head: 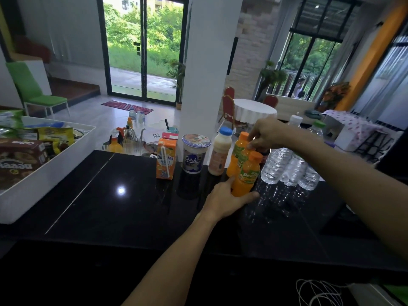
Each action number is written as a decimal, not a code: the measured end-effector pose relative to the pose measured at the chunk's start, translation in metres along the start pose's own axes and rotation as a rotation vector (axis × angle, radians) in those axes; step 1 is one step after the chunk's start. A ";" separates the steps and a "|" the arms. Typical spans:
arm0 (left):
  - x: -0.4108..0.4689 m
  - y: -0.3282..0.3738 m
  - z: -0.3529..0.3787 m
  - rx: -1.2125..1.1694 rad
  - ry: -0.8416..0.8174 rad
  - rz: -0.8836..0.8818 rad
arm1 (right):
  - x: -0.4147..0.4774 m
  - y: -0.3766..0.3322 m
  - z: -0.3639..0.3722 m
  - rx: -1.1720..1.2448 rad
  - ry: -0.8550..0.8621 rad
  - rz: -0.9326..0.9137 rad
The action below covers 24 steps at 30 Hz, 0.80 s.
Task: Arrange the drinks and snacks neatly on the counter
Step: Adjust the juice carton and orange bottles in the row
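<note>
Left hand: I am gripping the base of the front orange bottle, which is standing on the black counter.
Right hand: I am pinching the top of the middle orange bottle just behind it.
Drinks row: the juice carton, lidded cup and milky bottle are standing to the left, with the water bottles to the right.
Snacks: lying in the white tray at the counter's left end.

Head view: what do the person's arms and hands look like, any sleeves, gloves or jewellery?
Both are bare. The left hand and right hand wear no gloves, rings or watch, and no sleeve shows on either forearm within the frame.
</note>
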State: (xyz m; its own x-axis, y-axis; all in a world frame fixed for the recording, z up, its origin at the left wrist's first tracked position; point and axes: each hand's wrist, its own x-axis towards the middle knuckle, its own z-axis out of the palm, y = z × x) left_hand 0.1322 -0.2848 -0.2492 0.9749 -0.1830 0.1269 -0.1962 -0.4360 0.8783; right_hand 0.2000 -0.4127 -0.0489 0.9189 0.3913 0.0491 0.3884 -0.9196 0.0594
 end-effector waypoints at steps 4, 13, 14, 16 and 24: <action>-0.002 0.001 -0.001 -0.004 0.009 0.003 | -0.002 -0.001 0.002 0.033 -0.005 0.024; -0.001 0.001 -0.001 -0.066 0.025 0.038 | -0.005 -0.001 0.003 0.006 -0.005 0.025; -0.001 0.001 -0.002 -0.074 0.029 0.040 | -0.006 -0.002 0.002 -0.014 -0.016 0.024; -0.002 0.001 -0.002 -0.086 0.028 0.045 | -0.010 -0.004 -0.002 -0.048 -0.014 0.020; -0.001 -0.005 0.001 -0.098 0.078 0.057 | -0.052 -0.020 -0.036 -0.011 -0.132 -0.158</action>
State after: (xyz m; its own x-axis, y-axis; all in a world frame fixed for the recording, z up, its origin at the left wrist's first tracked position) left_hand 0.1325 -0.2831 -0.2538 0.9684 -0.1347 0.2100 -0.2442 -0.3382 0.9088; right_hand 0.1423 -0.4134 -0.0171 0.8478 0.5220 -0.0930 0.5284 -0.8464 0.0665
